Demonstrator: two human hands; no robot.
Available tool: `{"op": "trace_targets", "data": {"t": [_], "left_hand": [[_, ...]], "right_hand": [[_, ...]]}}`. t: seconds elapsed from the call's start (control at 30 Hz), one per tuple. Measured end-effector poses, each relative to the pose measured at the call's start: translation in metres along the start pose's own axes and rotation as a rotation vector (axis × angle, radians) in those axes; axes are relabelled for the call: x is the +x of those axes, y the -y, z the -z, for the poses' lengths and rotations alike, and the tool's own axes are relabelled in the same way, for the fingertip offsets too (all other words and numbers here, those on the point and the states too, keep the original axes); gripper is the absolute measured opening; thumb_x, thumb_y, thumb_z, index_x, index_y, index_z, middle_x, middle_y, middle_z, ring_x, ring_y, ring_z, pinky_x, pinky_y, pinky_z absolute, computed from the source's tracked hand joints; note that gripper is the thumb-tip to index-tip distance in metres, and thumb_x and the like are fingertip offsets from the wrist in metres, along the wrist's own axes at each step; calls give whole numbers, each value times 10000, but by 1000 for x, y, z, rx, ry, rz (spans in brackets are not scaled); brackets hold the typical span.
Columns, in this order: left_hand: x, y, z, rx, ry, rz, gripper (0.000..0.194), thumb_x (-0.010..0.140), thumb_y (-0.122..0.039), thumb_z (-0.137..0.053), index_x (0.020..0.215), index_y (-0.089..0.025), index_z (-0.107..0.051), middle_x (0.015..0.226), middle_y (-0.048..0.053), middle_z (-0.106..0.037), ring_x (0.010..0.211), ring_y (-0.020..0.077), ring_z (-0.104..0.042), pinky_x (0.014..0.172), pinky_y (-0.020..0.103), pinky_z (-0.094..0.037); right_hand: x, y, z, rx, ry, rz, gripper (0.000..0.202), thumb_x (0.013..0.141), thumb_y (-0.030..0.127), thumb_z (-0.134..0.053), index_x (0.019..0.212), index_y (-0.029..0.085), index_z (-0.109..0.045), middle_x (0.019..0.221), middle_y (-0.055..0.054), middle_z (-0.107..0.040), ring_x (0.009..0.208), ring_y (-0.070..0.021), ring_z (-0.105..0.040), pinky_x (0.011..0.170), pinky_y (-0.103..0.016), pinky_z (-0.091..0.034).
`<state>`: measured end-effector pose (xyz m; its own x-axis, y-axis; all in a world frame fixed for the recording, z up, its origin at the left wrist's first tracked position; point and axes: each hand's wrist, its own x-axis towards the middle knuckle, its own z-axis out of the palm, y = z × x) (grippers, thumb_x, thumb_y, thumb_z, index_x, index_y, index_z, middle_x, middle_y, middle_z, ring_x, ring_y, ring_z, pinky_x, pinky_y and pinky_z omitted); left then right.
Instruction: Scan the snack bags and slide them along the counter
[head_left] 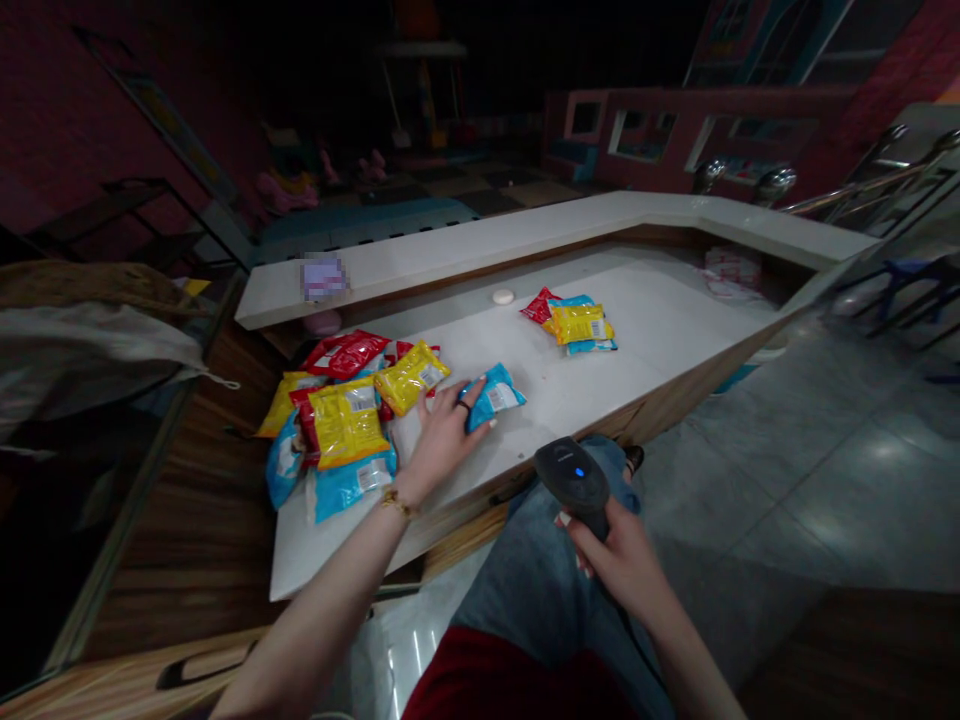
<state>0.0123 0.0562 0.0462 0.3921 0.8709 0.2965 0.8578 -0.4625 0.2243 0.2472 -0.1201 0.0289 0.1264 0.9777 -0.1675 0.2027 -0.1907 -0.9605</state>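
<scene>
On the white counter, my left hand (pixel 444 432) has its thumb and a finger on the left part of a blue snack packet (pixel 498 396), whose white barcode label faces up. My right hand (pixel 619 550) is wrapped around the handle of a black barcode scanner (pixel 571 478) with a lit blue light, held in front of the counter's near edge. Left of my left hand lies a heap of snack packets, with a yellow packet (pixel 347 422) on top and a red packet (pixel 346 353) behind. Another yellow packet (pixel 412 377) lies close to my left fingers.
Farther right on the counter (pixel 660 310) is a smaller pile with a yellow packet (pixel 579 324), blue packets and a red one. A small white round object (pixel 502 297) sits near the raised back ledge (pixel 480 240). Cloth sacks (pixel 90 340) rest at the left.
</scene>
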Motion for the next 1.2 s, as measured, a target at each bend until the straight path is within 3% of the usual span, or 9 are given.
{"op": "trace_targets", "data": {"t": [0.13,0.27,0.4,0.57,0.73,1.2], "left_hand": [[1,-26,-35,-47,59,-49,653,1015,-404,-563,1630,-261,-394,1543,162,-545,1436,324,-506,1285,681,-108],[3,-34,-47,10,70,-127,682,1031,-372,-533,1667,-267,-311,1698,156,-373,1547,348,-384,1283,704,-80],[2,-34,-49,33,131,-181,695,1059,-393,-479,1693,-285,-216,1738,109,-295,1586,331,-328,1291,700,-66],[3,-32,-49,49,160,-224,661,1076,-413,-446,1687,-265,-239,1759,114,-200,1608,324,-280,1287,709,-57],[4,-31,-51,-5,135,-209,746,1082,-426,-429,1707,-203,-88,1719,164,-304,1583,299,-344,1296,688,-25],[4,-22,-55,-26,144,-228,573,1102,-348,-355,1671,-320,-292,1765,112,-199,1626,309,-228,1290,685,-100]], "right_hand": [[-1,3,3,-3,2,19,261,871,444,-646,939,192,-652,535,39,-617,438,-170,-621,441,-240,-456],[0,2,5,-4,-11,6,272,878,450,-635,939,186,-655,526,37,-623,429,-165,-617,432,-231,-444],[3,0,4,-2,-7,3,234,886,421,-645,936,192,-645,514,44,-621,434,-162,-618,435,-224,-434],[6,1,1,-3,6,10,188,894,383,-648,944,203,-631,526,57,-616,442,-155,-617,449,-220,-440],[7,-1,3,5,-1,18,185,906,378,-642,962,203,-622,543,58,-606,449,-152,-612,445,-218,-447],[16,7,1,-42,-20,35,178,885,361,-633,974,208,-627,548,54,-615,450,-167,-617,460,-231,-458]]}}
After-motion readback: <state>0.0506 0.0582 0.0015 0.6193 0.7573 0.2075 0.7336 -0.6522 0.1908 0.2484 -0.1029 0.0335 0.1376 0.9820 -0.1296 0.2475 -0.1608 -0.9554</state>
